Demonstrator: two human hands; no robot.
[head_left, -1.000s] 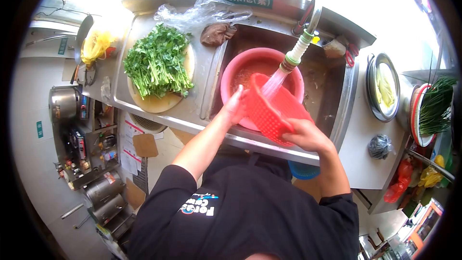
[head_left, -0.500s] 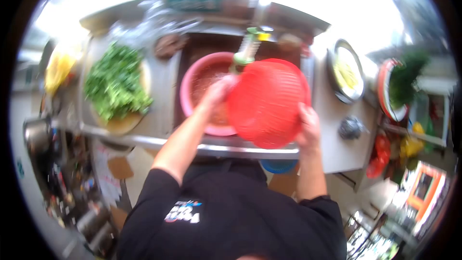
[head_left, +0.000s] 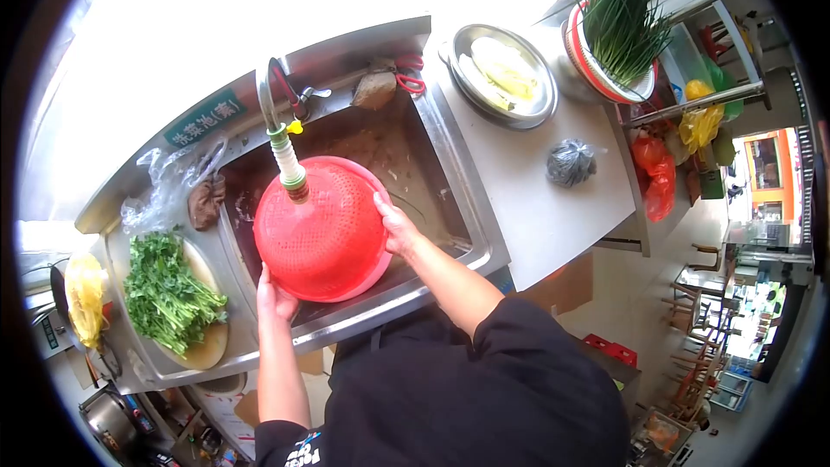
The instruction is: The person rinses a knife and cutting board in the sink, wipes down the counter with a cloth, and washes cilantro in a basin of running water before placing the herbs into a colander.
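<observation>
A red colander (head_left: 322,233) is held over the sink (head_left: 432,182), its perforated underside facing up toward me. My left hand (head_left: 275,296) grips its lower left edge. My right hand (head_left: 396,227) holds the rim on the right, fingers curled over it. The tap's green-and-white nozzle (head_left: 288,160) hangs directly above the colander and overlaps it in view. Below the colander, part of a pink basin (head_left: 373,278) shows; its inside is hidden.
Leafy greens (head_left: 169,290) lie on a round board at the left. On the right counter stand a metal dish of pale vegetables (head_left: 501,69), a dark plastic bag (head_left: 571,163) and a basket of long green stalks (head_left: 624,30). Red scissors (head_left: 411,78) rest behind the sink.
The colander has moved from the basin's right side to over it, beneath the tap nozzle. Both hands still hold it. My view has turned, showing more of the right side.
</observation>
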